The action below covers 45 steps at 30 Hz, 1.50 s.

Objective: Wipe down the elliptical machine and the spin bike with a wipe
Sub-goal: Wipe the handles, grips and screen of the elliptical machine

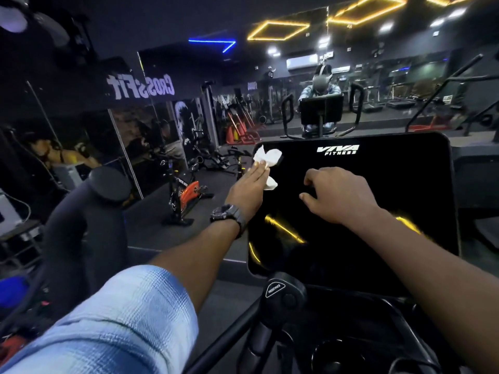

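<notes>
There is one view only, from a wide-angle camera on the person's head, looking forward and slightly down along both outstretched arms. It sits close to the elliptical machine's black console [378,201], which fills the middle right. Straight ahead stands a mirror wall [270,103] reflecting the wearer. The spin bike [186,195] stands farther off on the left floor.

My left hand [249,188] presses a wipe [267,160] onto the upper left corner of the elliptical's console screen [378,190]; my right hand [337,195] rests mid-screen. A resistance knob [278,291] sits below, a spin bike [186,195] stands left, a mirror [297,85] behind.
</notes>
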### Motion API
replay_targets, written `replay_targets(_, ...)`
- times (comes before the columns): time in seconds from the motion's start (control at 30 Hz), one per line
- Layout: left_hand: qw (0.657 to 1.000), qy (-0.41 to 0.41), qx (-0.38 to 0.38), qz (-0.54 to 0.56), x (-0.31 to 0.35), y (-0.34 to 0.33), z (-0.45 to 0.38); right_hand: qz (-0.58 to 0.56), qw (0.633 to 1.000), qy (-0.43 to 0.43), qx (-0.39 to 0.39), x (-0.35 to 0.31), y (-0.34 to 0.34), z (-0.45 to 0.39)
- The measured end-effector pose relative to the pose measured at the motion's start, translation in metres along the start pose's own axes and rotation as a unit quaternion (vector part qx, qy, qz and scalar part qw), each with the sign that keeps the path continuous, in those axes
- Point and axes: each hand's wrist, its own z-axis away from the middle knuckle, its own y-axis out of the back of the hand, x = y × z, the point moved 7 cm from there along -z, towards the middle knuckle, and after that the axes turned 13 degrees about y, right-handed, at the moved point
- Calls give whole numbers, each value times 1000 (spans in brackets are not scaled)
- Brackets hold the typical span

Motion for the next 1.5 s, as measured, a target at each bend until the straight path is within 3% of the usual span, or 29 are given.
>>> replay_targets(0.13, 998, 57, -29, 15, -1, 26, -1, -5, 1000, 4, -10, -14, -2, -16)
replay_targets(0.2, 990, 115, 3, 77, -2, 60, -3, -15, 1000, 6, -10, -26, 0, -24)
replay_targets(0.3, 961, 153, 109, 203, -4, 131, 5, -19, 1000, 9, 5, -43, 10, -38)
replay_targets(0.4, 946, 102, 203, 230, -1, 217, 37, -68, 997, 13, 28, -64, 23, -49)
replay_targets(0.53, 954, 16, 261, 149, -21, 317, 104, -143, 987, 70, 24, -117, 32, -64)
replay_targets(0.63, 988, -35, 148, -16, -51, 316, 124, -182, 975, 122, 28, -167, 37, -68)
replay_targets(0.73, 980, -102, -11, -169, -76, 282, 129, -188, 969, 154, 32, -203, 36, -69)
replay_targets(0.87, 985, -70, -81, -135, -87, 273, 109, -189, 970, 150, 24, -214, 28, -69)
replay_targets(0.97, 978, -121, -53, -161, -82, 267, 114, -206, 971, 122, 8, -210, 25, -65)
replay_targets(1.07, 936, -222, -43, -268, -82, 270, 118, -197, 975, 100, -1, -200, 24, -60)
replay_targets(1.2, 952, -195, -69, -224, -72, 270, 104, -211, 974, 78, -2, -190, 28, -54)
replay_targets(1.33, 930, -281, -83, -221, -83, 272, 123, -210, 974, 82, -3, -190, 28, -44)
replay_targets(1.37, 939, -269, -83, -199, -85, 274, 117, -211, 974, 84, -3, -193, 28, -44)
replay_targets(1.43, 975, -164, -94, -116, -88, 276, 103, -235, 967, 99, 13, -210, 34, -46)
replay_targets(1.5, 995, -76, -53, -31, -87, 272, 105, -304, 948, 87, 43, -231, 44, -49)
